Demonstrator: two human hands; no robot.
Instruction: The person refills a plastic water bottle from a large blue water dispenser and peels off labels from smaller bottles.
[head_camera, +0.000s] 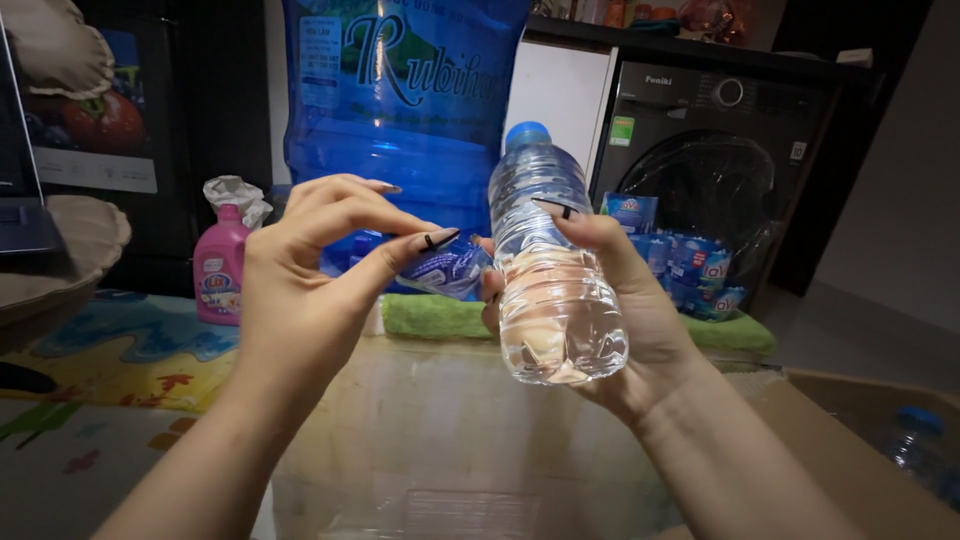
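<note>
Head view: clear water bottle (555, 290) with blue cap (527, 133), held upright in mid-air over a taped cardboard box (440, 440). Wrapped by right hand (620, 310) from behind and from the right, palm against the far side, index finger laid across the upper body, thumb tip just showing at the bottle's left edge. Cap on, well above the gripping fingers. Bare of its label along the middle, ribs visible.

Just left of bottle, touching its side: blue label (450, 268), crumpled and partly peeled away. Pinched between thumb and index of left hand (300, 280), other fingers arched above, long nails pointing toward the bottle. Left hand level with bottle's middle, close beside it, both hands nearly meeting at the label.

Behind the hands: large blue water jug (400, 90), standing tall. Below it, green towel (430, 315) lying flat. Left of jug, pink detergent bottle (220, 270) on a colourful mat (120, 350). To the right, dark washing machine (720, 140) with a shrink-wrapped pack of small bottles (690, 265) before its door. Far lower right, another capped bottle (915, 445) inside an open carton (860, 430).
</note>
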